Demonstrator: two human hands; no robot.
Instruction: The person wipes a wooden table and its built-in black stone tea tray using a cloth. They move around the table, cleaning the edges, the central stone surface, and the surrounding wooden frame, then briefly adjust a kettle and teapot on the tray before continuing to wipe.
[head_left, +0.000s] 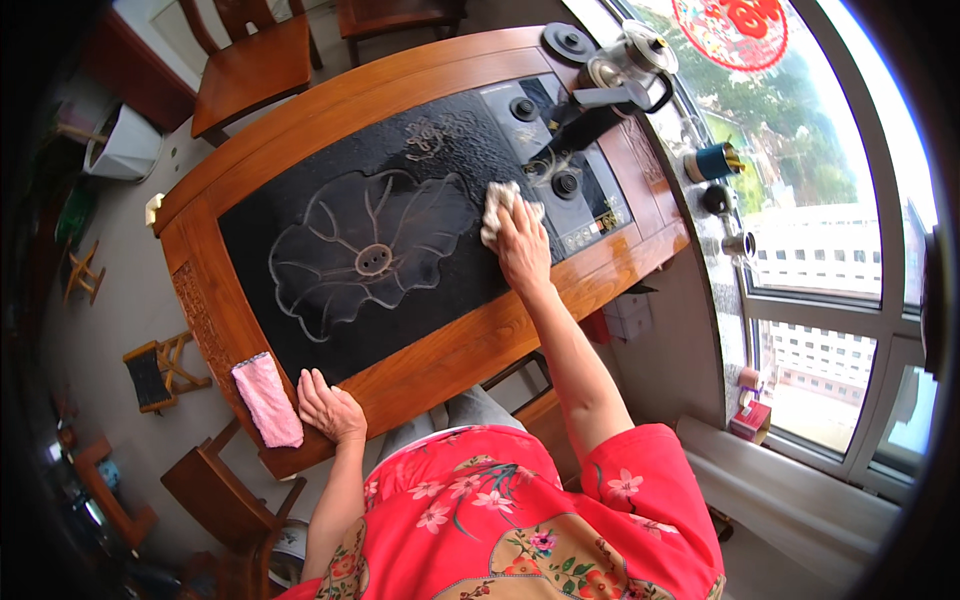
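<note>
My right hand (525, 251) grips a crumpled off-white cloth (501, 206) and presses it on the black stone tea tray (450, 300), close to the tray's right end. A carved lotus leaf (330, 225) with a round drain (373, 260) spreads over the stone to the left of that hand. My left hand (330, 409) rests palm down, holding nothing, on the wooden frame of the tea table (420, 367) at the near left corner. Just left of it lies a folded pink towel (268, 401), very near the fingers.
A built-in double hob (555, 161) with two black knob-like pieces adjoins the stone. Beyond it stand a glass kettle (630, 60) and a round black lid (568, 43). A blue cup (712, 163) sits on the windowsill. Wooden chairs (251, 64) and a folding stool (161, 373) surround the table.
</note>
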